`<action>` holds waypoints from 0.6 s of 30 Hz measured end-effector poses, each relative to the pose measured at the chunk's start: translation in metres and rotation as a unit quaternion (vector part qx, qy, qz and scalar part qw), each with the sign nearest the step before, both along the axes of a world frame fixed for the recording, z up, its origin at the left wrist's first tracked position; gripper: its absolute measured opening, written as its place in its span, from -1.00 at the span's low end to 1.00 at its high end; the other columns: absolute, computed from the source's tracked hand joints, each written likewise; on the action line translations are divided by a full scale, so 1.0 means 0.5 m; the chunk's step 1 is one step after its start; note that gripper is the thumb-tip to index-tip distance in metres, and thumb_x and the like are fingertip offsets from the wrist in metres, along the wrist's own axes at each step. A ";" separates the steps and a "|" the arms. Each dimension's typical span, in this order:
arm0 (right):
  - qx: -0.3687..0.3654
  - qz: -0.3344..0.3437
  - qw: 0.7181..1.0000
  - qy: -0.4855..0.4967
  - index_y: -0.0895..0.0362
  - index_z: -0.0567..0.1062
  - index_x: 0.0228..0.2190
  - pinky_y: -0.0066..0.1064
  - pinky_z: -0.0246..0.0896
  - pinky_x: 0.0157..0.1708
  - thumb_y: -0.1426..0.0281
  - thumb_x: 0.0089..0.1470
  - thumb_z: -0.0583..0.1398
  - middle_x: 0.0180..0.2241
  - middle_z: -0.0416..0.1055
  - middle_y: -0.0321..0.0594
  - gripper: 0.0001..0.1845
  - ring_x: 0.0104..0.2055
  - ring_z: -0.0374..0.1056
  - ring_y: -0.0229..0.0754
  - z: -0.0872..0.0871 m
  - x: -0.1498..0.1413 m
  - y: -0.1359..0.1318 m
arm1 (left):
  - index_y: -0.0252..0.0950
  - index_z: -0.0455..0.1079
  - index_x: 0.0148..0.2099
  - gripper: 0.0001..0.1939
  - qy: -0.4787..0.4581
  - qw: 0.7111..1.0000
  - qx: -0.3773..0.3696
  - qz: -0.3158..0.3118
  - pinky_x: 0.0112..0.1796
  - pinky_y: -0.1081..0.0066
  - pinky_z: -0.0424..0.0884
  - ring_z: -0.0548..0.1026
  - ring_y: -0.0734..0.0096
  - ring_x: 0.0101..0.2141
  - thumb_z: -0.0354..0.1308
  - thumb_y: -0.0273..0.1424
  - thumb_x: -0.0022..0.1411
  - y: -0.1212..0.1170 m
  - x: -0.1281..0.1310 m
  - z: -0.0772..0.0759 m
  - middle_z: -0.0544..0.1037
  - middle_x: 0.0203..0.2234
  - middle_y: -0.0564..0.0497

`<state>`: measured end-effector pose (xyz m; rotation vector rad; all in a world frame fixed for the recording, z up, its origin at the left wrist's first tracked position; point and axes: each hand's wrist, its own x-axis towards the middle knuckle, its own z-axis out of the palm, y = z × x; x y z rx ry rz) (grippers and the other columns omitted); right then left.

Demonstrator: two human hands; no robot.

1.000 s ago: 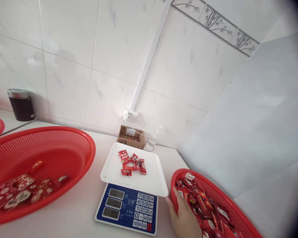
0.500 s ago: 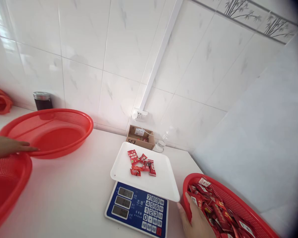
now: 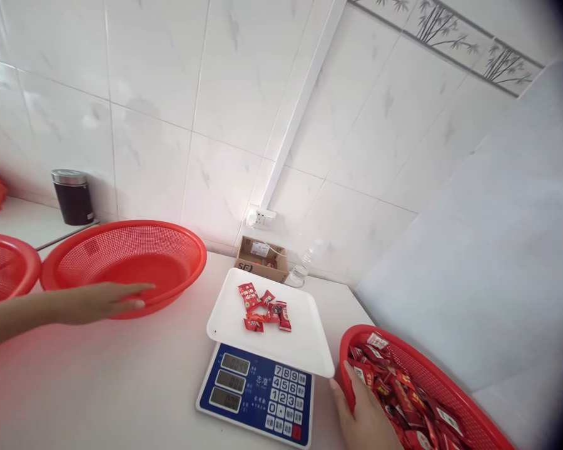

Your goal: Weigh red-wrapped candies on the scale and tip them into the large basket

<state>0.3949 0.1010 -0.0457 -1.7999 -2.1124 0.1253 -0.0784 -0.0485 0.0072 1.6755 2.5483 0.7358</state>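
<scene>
My left hand (image 3: 101, 302) reaches in from the left with fingers stretched flat, resting on the near rim of an empty red mesh basket (image 3: 178, 247). My right hand (image 3: 363, 415) lies at the near left rim of another red basket (image 3: 455, 390) filled with red candy packets (image 3: 403, 400); its fingers curl over the rim, and I cannot see anything held. Between the hands stands a blue digital scale (image 3: 258, 390) with a white tray (image 3: 304, 350) carrying several red packets (image 3: 263, 307).
A third red basket (image 3: 4, 265) sits at the far left edge. Against the tiled wall are a dark jar with a metal lid (image 3: 72, 197), a small cardboard box (image 3: 261, 257), a clear plastic bottle (image 3: 303, 270) and a wall socket (image 3: 260, 217).
The empty basket has slid right, closer to the scale, with my left hand following on its rim. My right hand stays at the full basket's rim. The view shifted slightly.
</scene>
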 end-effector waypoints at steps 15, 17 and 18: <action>-0.020 -0.008 0.999 -0.029 0.19 0.25 0.14 -0.16 0.15 0.07 0.06 0.14 -0.14 0.15 0.25 -0.02 -0.32 0.17 0.19 0.02 0.032 -0.028 -0.028 | -0.17 0.03 0.29 -0.42 0.029 0.960 -0.116 -0.255 0.18 0.17 0.05 0.07 0.20 0.25 -0.28 -0.07 0.32 0.196 0.136 0.041 0.12 0.27 -0.08; -0.020 -0.008 0.999 -0.029 0.20 0.25 0.14 -0.15 0.14 0.08 0.07 0.15 -0.15 0.16 0.24 -0.02 -0.33 0.18 0.17 0.02 0.037 -0.033 -0.032 | -0.13 -0.03 0.31 -0.34 0.029 0.943 -0.128 -0.306 0.21 0.19 0.00 -0.03 0.22 0.28 -0.21 0.04 0.26 0.234 0.186 0.038 0.04 0.31 -0.04; -0.018 -0.009 0.999 -0.030 0.20 0.25 0.14 -0.16 0.15 0.07 0.08 0.15 -0.14 0.16 0.25 -0.03 -0.33 0.17 0.18 0.02 0.039 -0.034 -0.034 | -0.11 -0.08 0.32 -0.27 0.032 0.935 -0.135 -0.328 0.22 0.15 -0.02 -0.07 0.19 0.29 -0.17 0.09 0.21 0.252 0.210 0.035 -0.01 0.32 -0.03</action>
